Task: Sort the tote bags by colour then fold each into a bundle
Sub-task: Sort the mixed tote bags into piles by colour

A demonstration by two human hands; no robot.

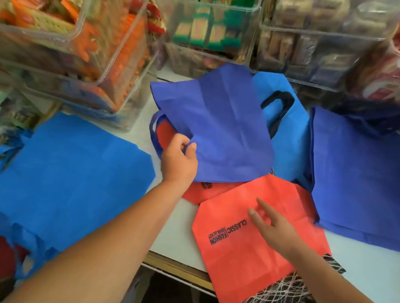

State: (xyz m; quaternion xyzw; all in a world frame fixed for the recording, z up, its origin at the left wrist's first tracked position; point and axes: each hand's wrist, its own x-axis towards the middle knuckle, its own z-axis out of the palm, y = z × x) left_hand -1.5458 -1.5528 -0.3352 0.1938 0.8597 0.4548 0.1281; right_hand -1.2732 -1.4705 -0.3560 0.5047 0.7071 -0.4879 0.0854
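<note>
An indigo tote bag (214,128) lies spread in the middle of the white worktop (177,239), with its handle loop to the left of the left hand (180,157). The left hand pinches the bag's near left edge, the thumb on top and the fingers curled under the cloth. Just beside it towards the person lies a red tote bag (246,252) printed with "CLASSIC FASHION" in black. Its far corner touches the indigo bag's edge, and its black end, patterned with white lines, hangs over the worktop's near edge. The right hand (274,226) is over this red bag with its fingers straight and spread and grips nothing; I cannot tell whether the fingertips press the cloth.

A second red bag (199,191) peeks out from under the indigo bag, below the left wrist. A light blue bag (288,142) with a dark handle lies beneath the indigo bag on its right side. To the left, near the left forearm, bright blue bags (64,178) lie flat and spill over the worktop's edge. To the right, more indigo bags (361,184) lie flat in a layered pile.

Along the back stand clear plastic bins. The left bin (120,59) holds orange packets, the middle bin (210,9) holds green and yellow packets, and the right bin (318,36) holds brownish wrapped packets, too blurred to make out.
</note>
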